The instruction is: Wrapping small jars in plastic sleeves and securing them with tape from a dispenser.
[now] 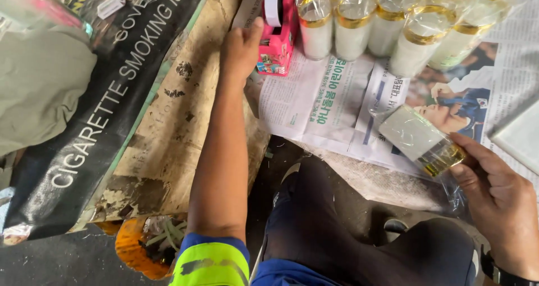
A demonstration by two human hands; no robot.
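Pink tape dispenser (277, 36) sits at the top of the newspaper (320, 103), upright, white tape roll (273, 2) on top. Left hand (240, 50) is stretched out to it, thumb up against the dispenser's left side, fingers curled toward its base. Touching, but whether it's really clamped on I can't tell; most of the fingers are hidden behind the hand.

Right hand (497, 199) is lower right, holding a glass candle (422, 140) wrapped in clear plastic film. Thumb and fingertips pinch the gold-rimmed end, a narrow firm hold. Candle's long axis runs diagonally: gold end down-right in the hand, other end pointing up-left toward the dispenser. Loose film trails below the hand.

Key relation: dispenser lies up and left of the wrapped candle, well apart, with bare newspaper between. Left hand is the one on it; right hand is nowhere near.

Row of similar wrapped candles (387, 28), white with gold bands, stands just right of the dispenser along the top edge. Worn cardboard (174, 112) lies under the left forearm, with a black printed banner (95, 101) further left. Person's dark trousers (337, 235) fill the bottom middle.
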